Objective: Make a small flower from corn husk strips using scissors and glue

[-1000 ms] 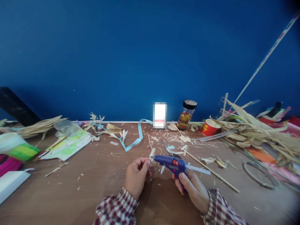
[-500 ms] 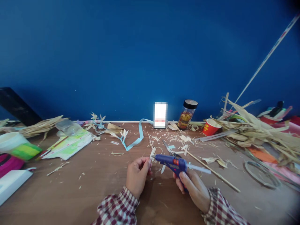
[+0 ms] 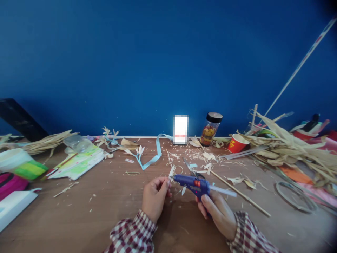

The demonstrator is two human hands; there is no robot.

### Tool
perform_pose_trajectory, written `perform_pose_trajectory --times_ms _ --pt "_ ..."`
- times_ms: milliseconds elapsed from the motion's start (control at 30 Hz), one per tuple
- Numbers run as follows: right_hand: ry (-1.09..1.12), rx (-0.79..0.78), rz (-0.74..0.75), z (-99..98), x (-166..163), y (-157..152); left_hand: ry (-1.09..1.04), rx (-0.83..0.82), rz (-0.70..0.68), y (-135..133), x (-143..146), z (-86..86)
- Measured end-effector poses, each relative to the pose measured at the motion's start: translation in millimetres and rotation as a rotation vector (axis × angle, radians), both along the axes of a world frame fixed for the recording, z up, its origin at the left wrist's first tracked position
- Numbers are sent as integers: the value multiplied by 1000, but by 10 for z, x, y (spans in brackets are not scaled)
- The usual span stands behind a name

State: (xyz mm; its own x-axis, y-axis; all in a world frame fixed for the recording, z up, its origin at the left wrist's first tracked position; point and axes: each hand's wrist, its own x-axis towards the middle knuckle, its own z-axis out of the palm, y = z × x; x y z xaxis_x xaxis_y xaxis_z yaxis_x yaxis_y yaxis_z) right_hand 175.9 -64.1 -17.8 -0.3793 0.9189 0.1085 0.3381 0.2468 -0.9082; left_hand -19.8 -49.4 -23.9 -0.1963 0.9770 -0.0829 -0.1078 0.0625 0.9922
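Note:
My right hand (image 3: 216,208) is closed round the handle of a blue glue gun (image 3: 191,184), with a clear glue stick (image 3: 223,190) poking out of its back end. Between the thumb and finger of my left hand (image 3: 156,195) is a small pale petal-like piece (image 3: 172,171). The gun's nozzle points left and is right at the base of that piece; whether they touch I cannot tell. Just beyond the gun lies a pair of scissors (image 3: 190,166), partly hidden by it. A light blue ribbon (image 3: 158,149) with a pale husk flower (image 3: 139,151) lies further back.
Husk scraps litter the brown table (image 3: 110,211). A black-lidded jar (image 3: 211,129) and a red paper cup (image 3: 237,143) stand at the back right, beside a heap of dry husks (image 3: 286,149). A thin stick (image 3: 240,193) lies right of the gun. Painted paper (image 3: 81,163) lies left.
The glue gun's nozzle has shifted very slightly, staying beside the pale piece. Both hands keep almost the same place and hold; the view moves a touch.

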Motion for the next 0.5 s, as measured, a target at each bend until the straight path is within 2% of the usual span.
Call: perform_pose_trajectory --times_ms 500 --pt "-39 15 6 -32 23 -9 13 -25 7 5 1 -6"
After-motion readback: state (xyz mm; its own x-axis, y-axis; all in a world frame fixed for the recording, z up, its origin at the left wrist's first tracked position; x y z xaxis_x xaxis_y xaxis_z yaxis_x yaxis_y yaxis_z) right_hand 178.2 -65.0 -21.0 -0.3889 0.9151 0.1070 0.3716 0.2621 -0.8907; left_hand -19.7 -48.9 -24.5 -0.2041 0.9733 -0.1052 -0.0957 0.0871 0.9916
